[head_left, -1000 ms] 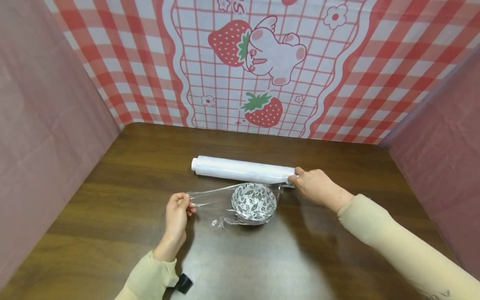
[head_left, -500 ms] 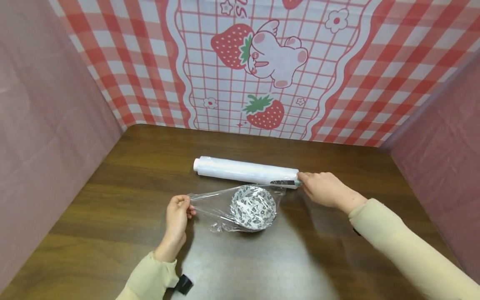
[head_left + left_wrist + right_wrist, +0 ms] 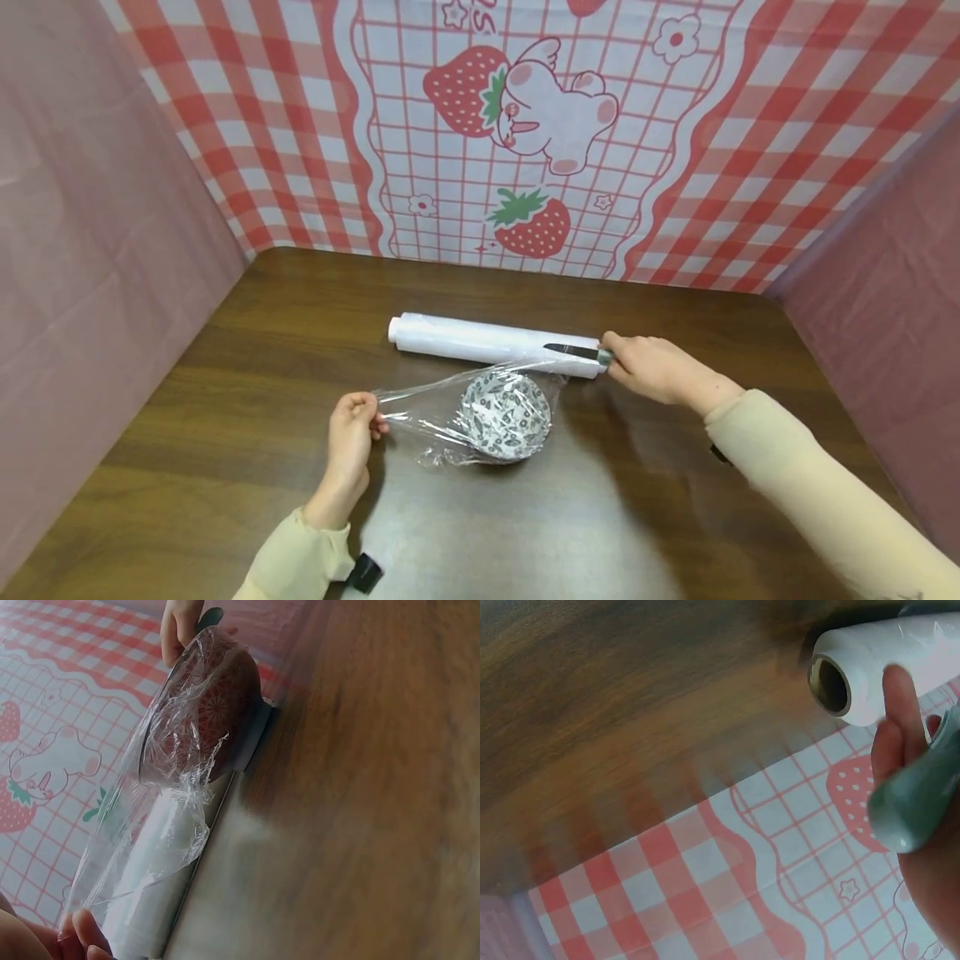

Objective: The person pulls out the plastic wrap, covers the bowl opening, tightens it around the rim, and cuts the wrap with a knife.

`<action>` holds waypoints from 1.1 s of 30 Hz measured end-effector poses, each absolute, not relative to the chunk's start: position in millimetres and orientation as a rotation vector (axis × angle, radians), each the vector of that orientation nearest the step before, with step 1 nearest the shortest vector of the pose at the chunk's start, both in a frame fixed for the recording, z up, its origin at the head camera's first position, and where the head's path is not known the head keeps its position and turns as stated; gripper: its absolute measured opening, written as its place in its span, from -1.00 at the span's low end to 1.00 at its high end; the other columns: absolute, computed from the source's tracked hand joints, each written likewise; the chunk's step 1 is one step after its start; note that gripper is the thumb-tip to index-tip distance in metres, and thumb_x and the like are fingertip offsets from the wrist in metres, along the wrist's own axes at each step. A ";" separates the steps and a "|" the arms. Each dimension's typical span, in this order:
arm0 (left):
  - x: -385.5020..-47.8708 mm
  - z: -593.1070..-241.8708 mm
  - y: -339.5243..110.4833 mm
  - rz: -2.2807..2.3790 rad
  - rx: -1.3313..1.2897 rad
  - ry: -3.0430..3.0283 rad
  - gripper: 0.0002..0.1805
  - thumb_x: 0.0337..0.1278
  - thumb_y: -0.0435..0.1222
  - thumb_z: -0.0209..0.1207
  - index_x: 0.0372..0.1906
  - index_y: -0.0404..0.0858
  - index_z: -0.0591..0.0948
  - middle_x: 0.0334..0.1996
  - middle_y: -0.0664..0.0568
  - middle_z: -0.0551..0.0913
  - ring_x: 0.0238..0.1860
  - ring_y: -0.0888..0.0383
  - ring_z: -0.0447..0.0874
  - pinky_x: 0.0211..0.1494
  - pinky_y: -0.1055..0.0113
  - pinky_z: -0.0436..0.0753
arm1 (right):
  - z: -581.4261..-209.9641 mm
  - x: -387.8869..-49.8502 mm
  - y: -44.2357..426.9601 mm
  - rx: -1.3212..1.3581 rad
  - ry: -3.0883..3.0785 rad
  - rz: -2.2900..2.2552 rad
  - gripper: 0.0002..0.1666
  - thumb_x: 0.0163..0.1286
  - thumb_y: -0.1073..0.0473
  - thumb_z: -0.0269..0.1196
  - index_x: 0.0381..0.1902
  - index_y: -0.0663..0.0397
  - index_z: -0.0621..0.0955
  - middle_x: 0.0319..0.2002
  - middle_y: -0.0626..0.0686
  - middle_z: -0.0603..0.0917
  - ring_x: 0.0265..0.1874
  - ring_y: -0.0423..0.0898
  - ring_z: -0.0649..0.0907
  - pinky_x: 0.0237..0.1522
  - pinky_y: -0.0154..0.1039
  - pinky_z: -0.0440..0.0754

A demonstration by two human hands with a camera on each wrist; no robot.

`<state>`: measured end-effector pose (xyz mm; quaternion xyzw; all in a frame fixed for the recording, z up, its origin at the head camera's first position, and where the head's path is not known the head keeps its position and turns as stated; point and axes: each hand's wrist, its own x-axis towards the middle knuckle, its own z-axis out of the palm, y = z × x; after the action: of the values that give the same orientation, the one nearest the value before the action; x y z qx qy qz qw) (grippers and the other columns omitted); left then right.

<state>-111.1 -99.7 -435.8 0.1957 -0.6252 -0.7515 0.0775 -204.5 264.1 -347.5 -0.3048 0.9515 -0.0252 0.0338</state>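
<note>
A patterned bowl (image 3: 507, 417) stands on the table with clear plastic film (image 3: 427, 408) over it. My left hand (image 3: 351, 442) pinches the film's left edge, which stretches from the bowl. Behind the bowl lies a white roll of film (image 3: 480, 340). My right hand (image 3: 660, 367), at the roll's right end, grips the green handle (image 3: 919, 799) of a knife; its dark blade (image 3: 572, 351) lies over the roll. In the left wrist view, crumpled film (image 3: 180, 735) covers the bowl's side (image 3: 240, 697).
The brown wooden table (image 3: 225, 467) ends at a red-and-white checked cloth (image 3: 277, 142) with strawberry prints. Pink cloth walls (image 3: 82, 250) stand to the left and right.
The knife blade has come into fuller view over the roll, and my right hand has shifted right. The film has drawn away from the roll over the bowl; my left hand has barely moved.
</note>
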 end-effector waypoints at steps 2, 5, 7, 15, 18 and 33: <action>-110.8 -436.2 -99.8 -2.260 0.581 -1.869 -0.94 0.27 -0.42 -0.11 -0.32 -0.34 0.33 -0.68 0.16 0.39 -0.70 0.34 0.40 -0.55 0.53 0.39 | -347.6 -203.5 266.7 -0.953 2.950 -0.116 -0.77 0.23 0.21 0.08 -0.14 0.11 0.46 -0.44 -0.01 0.59 -0.50 -0.12 0.56 -0.36 -0.09 0.54; -110.6 -436.7 -100.5 -2.263 0.578 -1.869 -0.95 0.26 -0.44 -0.11 -0.32 -0.33 0.33 -0.68 0.16 0.39 -0.70 0.34 0.40 -0.55 0.53 0.39 | -351.1 -200.9 267.5 -1.022 2.942 -0.211 -0.70 0.23 0.25 0.11 -0.07 0.19 0.49 -0.24 0.06 0.62 -0.32 -0.08 0.61 -0.24 -0.04 0.57; -110.8 -436.8 -101.0 -2.264 0.582 -1.863 -0.96 0.25 -0.45 -0.11 -0.33 -0.32 0.33 -0.68 0.17 0.40 -0.70 0.35 0.41 -0.55 0.54 0.39 | -355.1 -199.6 265.9 -1.068 2.899 -0.285 -0.70 0.23 0.27 0.11 -0.06 0.21 0.48 -0.23 0.07 0.62 -0.31 -0.11 0.60 -0.24 -0.09 0.56; -111.1 -437.1 -99.8 -2.283 0.583 -1.869 -0.96 0.26 -0.44 -0.11 -0.33 -0.30 0.33 -0.67 0.17 0.40 -0.69 0.34 0.41 -0.54 0.53 0.39 | -358.3 -195.4 270.1 -1.099 2.885 -0.374 -0.65 0.23 0.30 0.14 -0.02 0.28 0.50 -0.12 0.14 0.63 -0.21 -0.09 0.62 -0.20 -0.11 0.60; -111.5 -437.0 -100.1 -2.277 0.586 -1.870 -0.95 0.26 -0.44 -0.10 -0.33 -0.30 0.33 -0.68 0.17 0.40 -0.70 0.34 0.41 -0.54 0.53 0.38 | -353.3 -193.9 274.5 -1.144 2.887 -0.354 -0.65 0.22 0.29 0.16 -0.02 0.30 0.52 -0.12 0.16 0.64 -0.23 -0.10 0.63 -0.22 -0.12 0.61; -109.6 -438.1 -104.1 -2.263 0.601 -2.001 -0.96 0.26 -0.43 -0.11 -0.28 -0.36 0.32 -0.66 0.15 0.41 -0.69 0.33 0.41 -0.55 0.52 0.40 | -351.4 -193.2 276.9 -1.222 2.894 -0.155 -0.76 0.15 0.27 0.23 -0.19 0.21 0.62 -0.28 0.03 0.68 -0.33 -0.14 0.66 -0.25 -0.11 0.62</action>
<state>-109.6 -104.1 -438.1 0.1952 -0.6494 -0.7343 0.0307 -193.2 276.9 -351.4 -0.3885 0.9201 -0.0492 -0.0019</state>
